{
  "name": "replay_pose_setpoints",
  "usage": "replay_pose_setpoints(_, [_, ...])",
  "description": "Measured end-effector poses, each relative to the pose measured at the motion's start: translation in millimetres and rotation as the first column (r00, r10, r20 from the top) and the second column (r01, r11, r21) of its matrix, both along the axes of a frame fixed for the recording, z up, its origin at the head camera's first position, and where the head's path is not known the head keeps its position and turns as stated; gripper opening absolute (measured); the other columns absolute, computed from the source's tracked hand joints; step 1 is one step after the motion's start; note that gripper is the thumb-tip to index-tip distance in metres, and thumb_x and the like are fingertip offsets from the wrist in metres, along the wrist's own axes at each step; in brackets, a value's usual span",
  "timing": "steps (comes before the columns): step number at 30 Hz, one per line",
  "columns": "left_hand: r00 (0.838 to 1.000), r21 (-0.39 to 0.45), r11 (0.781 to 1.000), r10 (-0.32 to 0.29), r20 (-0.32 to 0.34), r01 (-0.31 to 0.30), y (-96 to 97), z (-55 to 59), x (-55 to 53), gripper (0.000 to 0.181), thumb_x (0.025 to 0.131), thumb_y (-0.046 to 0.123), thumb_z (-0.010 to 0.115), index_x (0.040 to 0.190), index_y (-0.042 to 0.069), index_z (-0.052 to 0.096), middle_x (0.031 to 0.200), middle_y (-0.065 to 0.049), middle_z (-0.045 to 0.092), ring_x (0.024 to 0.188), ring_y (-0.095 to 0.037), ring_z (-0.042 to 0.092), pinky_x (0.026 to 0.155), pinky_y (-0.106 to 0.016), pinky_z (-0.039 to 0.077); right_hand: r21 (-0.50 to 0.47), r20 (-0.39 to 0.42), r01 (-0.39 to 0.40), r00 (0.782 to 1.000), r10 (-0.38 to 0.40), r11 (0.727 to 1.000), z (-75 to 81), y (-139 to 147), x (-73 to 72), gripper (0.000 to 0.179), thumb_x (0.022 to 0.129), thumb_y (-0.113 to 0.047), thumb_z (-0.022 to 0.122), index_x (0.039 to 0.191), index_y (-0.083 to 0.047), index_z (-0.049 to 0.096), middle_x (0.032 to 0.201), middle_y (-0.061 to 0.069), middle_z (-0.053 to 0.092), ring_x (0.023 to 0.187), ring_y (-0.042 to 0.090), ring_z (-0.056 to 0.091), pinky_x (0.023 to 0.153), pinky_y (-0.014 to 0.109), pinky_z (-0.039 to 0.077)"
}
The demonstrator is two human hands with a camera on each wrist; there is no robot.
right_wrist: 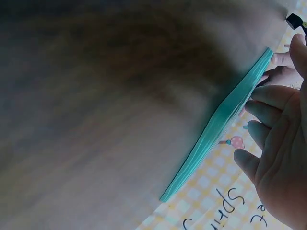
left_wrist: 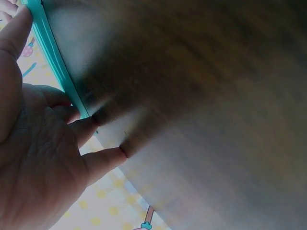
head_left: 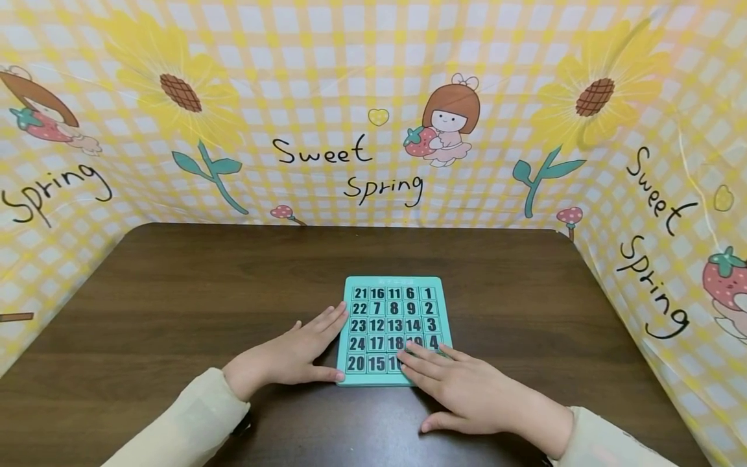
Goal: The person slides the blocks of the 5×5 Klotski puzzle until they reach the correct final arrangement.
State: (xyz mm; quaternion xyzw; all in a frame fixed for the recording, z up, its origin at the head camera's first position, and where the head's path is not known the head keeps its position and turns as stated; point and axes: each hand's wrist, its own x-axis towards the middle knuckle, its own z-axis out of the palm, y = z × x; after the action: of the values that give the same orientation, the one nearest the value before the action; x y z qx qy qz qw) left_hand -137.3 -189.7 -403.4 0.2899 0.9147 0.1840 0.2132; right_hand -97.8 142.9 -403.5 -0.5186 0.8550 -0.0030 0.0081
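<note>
A teal number slide puzzle (head_left: 389, 331) lies flat on the table, its black-numbered tiles in rows. The top row reads 21, 16, 11, 6, 1. My left hand (head_left: 297, 353) rests at the puzzle's left edge: the fingertips touch the side, and the thumb is at the near left corner. My right hand (head_left: 467, 389) reaches over the near right corner with its fingers extended, hiding the last tiles of the bottom row and part of 19. Seen from the right wrist, the puzzle's teal side (right_wrist: 218, 122) runs past the fingers of that hand (right_wrist: 283, 129).
The dark brown wooden table (head_left: 233, 272) extends around the puzzle. Yellow checked cloth (head_left: 327, 84) with flowers and "Sweet Spring" lettering stands upright along the back and sides of the table.
</note>
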Motion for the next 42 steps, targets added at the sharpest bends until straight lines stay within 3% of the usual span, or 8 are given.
replay_pose_setpoints(12, [1.0, -0.004, 1.0, 0.001, 0.0, -0.001, -0.1, 0.3, 0.1, 0.102, 0.09, 0.06, 0.061, 0.161, 0.011, 0.006, 0.169, -0.004, -0.003, 0.156, -0.031, 0.004, 0.109, -0.077, 0.017, 0.02, 0.016, 0.008, 1.0, -0.009, 1.0, -2.3, 3.2, -0.2, 0.076, 0.099, -0.065, 0.037, 0.152, -0.011, 0.042, 0.163, 0.004, 0.031, 0.152, 0.023, 0.027, 0.111, 0.05, 0.041])
replay_pose_setpoints(31, [1.0, -0.004, 1.0, -0.002, -0.003, 0.002, -0.2, -0.1, -0.5, 0.102, 0.09, 0.06, 0.061, 0.161, 0.011, 0.007, 0.169, -0.005, -0.002, 0.156, -0.031, 0.004, 0.108, -0.078, 0.017, -0.032, -0.023, 0.044, 0.999, -0.044, 0.999, -9.1, 26.6, 3.3, 0.079, 0.097, -0.065, 0.043, 0.153, -0.011, 0.039, 0.163, 0.005, 0.032, 0.151, 0.025, 0.029, 0.109, 0.052, 0.042])
replay_pose_setpoints(42, [1.0, -0.01, 1.0, 0.0, 0.0, 0.0, 1.1, 1.0, 0.0, 0.102, 0.091, 0.059, 0.062, 0.161, 0.01, 0.006, 0.169, -0.006, -0.002, 0.156, -0.032, 0.004, 0.109, -0.077, 0.017, -0.046, -0.017, -0.004, 1.0, 0.003, 0.999, -4.1, 9.4, -1.8, 0.077, 0.097, -0.064, 0.043, 0.152, -0.01, 0.042, 0.163, 0.004, 0.032, 0.152, 0.022, 0.027, 0.112, 0.049, 0.04])
